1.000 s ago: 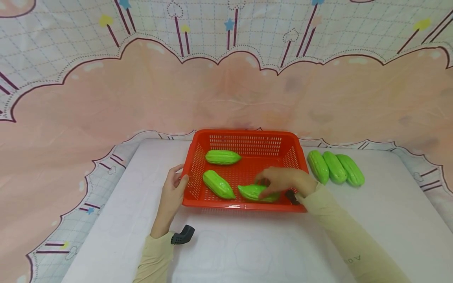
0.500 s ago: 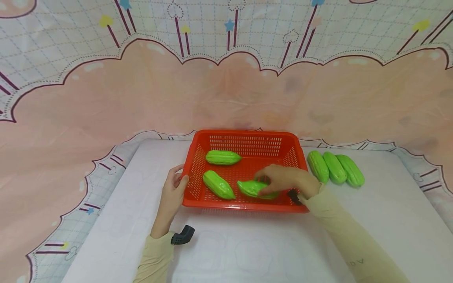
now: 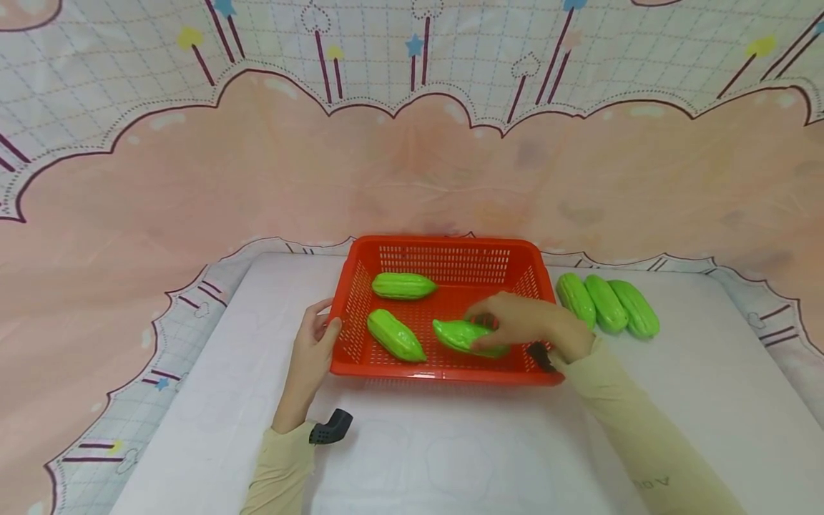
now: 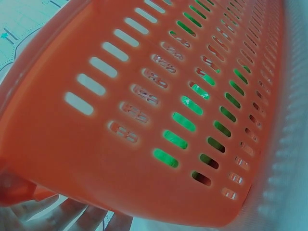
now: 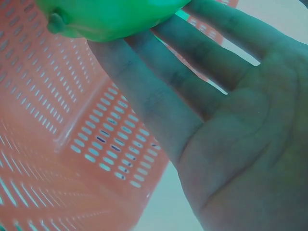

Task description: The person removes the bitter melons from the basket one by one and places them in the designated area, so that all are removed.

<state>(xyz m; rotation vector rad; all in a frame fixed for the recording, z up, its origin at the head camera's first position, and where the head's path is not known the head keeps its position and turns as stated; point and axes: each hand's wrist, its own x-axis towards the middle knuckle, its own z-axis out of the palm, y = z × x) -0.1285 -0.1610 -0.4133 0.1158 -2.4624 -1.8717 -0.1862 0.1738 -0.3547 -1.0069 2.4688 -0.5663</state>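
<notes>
In the head view, my left hand [image 3: 314, 349] grips the left rim of a red plastic basket [image 3: 444, 375], with the thumb at the rim and the fingers along the outer side. The left wrist view shows the slotted basket wall [image 4: 62, 144] close up, with fingers under its edge. My right hand [image 3: 524, 320] reaches inside the basket and holds a green bitter melon [image 3: 458, 335] between thumb and fingers. In the right wrist view, the fingers lie against this bitter melon [image 5: 115, 17]; the thumb is hidden there. Two more bitter melons lie in the basket, one at the back left [image 3: 403, 286], another at the front left [image 3: 395, 336].
Three bitter melons [image 3: 607, 304] lie side by side on the white table [image 3: 425, 458], just right of the basket. A patterned cloth [image 3: 412, 172] hangs behind the table. Black wrist mounts [image 3: 331, 427] stick out from the sleeves.
My right hand and the bitter melon in it have shifted slightly away from the basket's front wall, toward the back. The left hand and basket stay in place.
</notes>
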